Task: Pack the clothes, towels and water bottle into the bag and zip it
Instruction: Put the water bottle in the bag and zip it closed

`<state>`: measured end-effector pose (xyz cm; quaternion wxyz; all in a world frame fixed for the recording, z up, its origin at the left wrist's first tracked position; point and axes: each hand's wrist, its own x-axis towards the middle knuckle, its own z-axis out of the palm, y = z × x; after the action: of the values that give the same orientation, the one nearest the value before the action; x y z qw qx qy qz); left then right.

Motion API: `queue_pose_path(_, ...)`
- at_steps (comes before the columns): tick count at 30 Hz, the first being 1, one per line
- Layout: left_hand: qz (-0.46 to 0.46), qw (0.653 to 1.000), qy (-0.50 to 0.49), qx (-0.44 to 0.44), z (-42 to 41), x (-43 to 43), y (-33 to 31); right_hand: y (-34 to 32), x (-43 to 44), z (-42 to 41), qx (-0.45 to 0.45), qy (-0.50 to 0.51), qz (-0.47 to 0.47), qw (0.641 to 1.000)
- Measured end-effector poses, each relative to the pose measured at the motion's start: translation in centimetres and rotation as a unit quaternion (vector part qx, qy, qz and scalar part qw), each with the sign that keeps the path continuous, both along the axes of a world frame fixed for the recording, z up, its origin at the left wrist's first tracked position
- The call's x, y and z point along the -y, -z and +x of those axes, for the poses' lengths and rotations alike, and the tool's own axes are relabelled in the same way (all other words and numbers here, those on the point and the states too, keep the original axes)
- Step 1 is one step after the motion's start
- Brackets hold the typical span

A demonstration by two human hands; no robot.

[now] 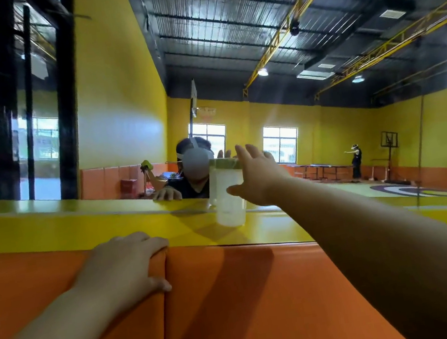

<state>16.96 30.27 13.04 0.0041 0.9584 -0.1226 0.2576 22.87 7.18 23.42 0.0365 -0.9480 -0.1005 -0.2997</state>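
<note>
The right hand (258, 175) reaches forward with fingers spread wide, thumb low and fingers high, framing the bottle (227, 194) without yet closing on it; whether the palm already touches the bottle's side I cannot tell. The bottle stands upright on the yellow ledge (108, 221), clear-walled with a greenish lid, near the far edge where the mirror (118, 98) begins. The left hand (126, 262) is flat and spread on the orange pad (235, 298), fingers curled over its top seam, apparently bracing the lean. No bag, clothes or towels show in this view; so the bottle has a way to travel once lifted.

Risks, as I judge them: the arm is at long stretch, so the grip may land high by the lid and off-centre; a push from the fingertips before the thumb closes could tip the bottle toward the mirror or slide it along the glossy ledge; the smooth wall may slip in a loose hold, and if the lid is not tight, a tilt on the way back could spill. The reflection may also mislead depth. The braced left hand carries weight on a soft pad; if it shifts, the reach goes with it.
</note>
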Motion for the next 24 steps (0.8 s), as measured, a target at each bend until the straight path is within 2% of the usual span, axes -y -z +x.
queue_pose_path(4,-0.002,1.0,-0.001,0.0,0.0,0.0,0.1,-0.8,-0.8,1.7,-0.056,-0.015,0.001,0.998)
queue_pose_path(6,-0.006,1.0,0.001,-0.001,0.1,0.0,0.2,-1.0,-0.8,1.8,-0.033,-0.024,0.016,0.999)
queue_pose_path(9,-0.008,1.0,0.0,-0.009,-0.1,0.1,-0.1,-1.3,-0.5,1.2,0.02,-0.058,0.113,0.992)
queue_pose_path(11,-0.003,1.0,-0.002,-0.015,-0.1,0.2,-0.2,-1.6,-0.3,0.7,0.022,-0.072,0.126,0.989)
queue_pose_path(14,-0.003,1.0,0.005,-0.022,-0.3,0.3,-0.1,-1.8,-0.1,-0.8,-0.003,-0.102,0.108,0.989)
queue_pose_path(17,0.008,0.999,-0.001,-0.044,-0.6,0.0,0.5,-1.5,-0.1,-3.5,-0.019,-0.11,0.049,0.993)
queue_pose_path(21,0.038,0.995,-0.022,-0.09,-2.4,0.0,0.6,-0.7,0.1,-7.9,0.049,-0.125,-0.049,0.99)
queue_pose_path(24,-0.012,0.994,0.007,-0.105,-4.5,-0.6,0.8,0.2,0.6,-11.8,0.092,-0.179,-0.044,0.979)
